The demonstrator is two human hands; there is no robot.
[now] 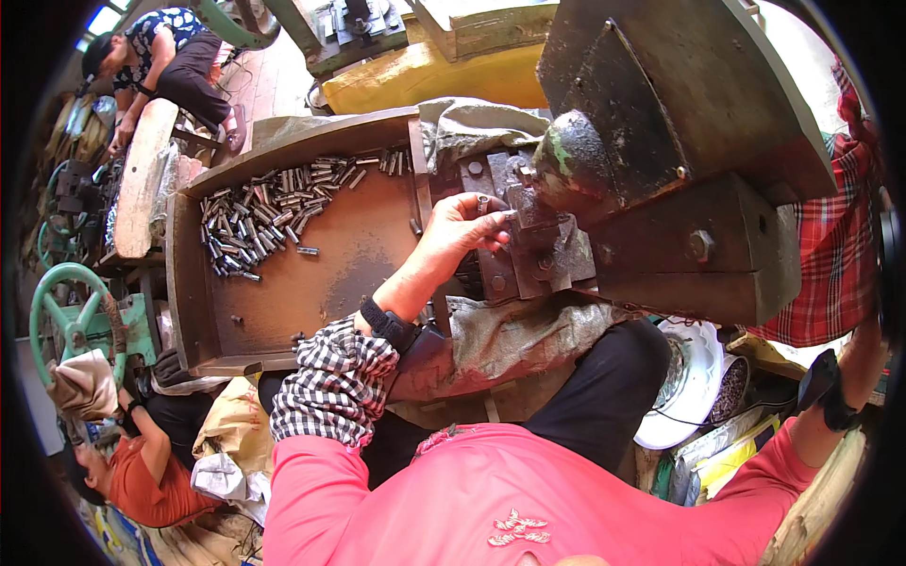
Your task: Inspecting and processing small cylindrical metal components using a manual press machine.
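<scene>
My left hand [462, 226] reaches to the metal block and bolted tooling [528, 222] of a heavy press-like machine [651, 141]. Thumb and fingers pinch a small metal tube [483, 203], its end showing above the fingertips. To the left of this hand is a shallow tray [321, 274] with brown sides. A heap of short shiny metal tubes [260, 222] lies in its far left part, and a few loose ones are spread toward the far right corner. My right hand [864, 347] is at the far right rim, beside red plaid cloth [830, 245]; its fingers are hidden.
Grey cloth [538, 335] hangs below the tooling, above my knees. A white basin-like object [684, 377] stands right of my leg. A green handwheel [75, 325] is at the left. One person [160, 57] sits at the far left, another [156, 472] at the lower left.
</scene>
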